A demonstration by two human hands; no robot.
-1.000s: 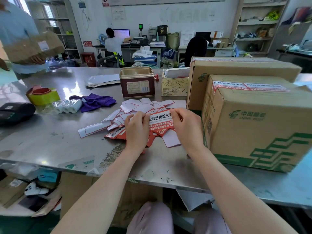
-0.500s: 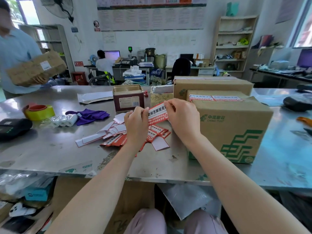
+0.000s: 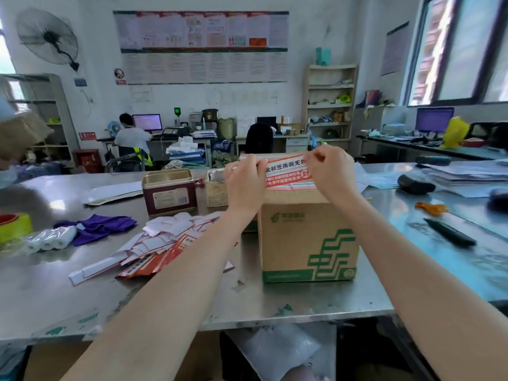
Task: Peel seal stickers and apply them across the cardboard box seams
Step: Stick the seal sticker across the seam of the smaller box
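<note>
A red and white seal sticker [image 3: 286, 171] is stretched between my two hands, just above the top of a cardboard box [image 3: 308, 237] with a green logo. My left hand [image 3: 244, 182] pinches the sticker's left end. Pinching its right end is my right hand [image 3: 330, 171]. Another seal sticker [image 3: 291, 186] lies on the box top beneath it. Left of the box, a pile of red stickers and white backing strips [image 3: 162, 243] is spread on the steel table [image 3: 192, 306].
A dark red tin [image 3: 169, 192] and a small carton [image 3: 215, 188] stand behind the pile. Purple cloth [image 3: 96, 226], paper rolls [image 3: 52, 240] and yellow tape [image 3: 15, 224] lie left. A black pen [image 3: 449, 235] and a black device [image 3: 415, 184] lie right. A person [image 3: 11, 149] holds a parcel at far left.
Both hands have lifted the sticker from over the pile and carried it rightward and away from me, to just above the box top. The camera view has tilted up.
</note>
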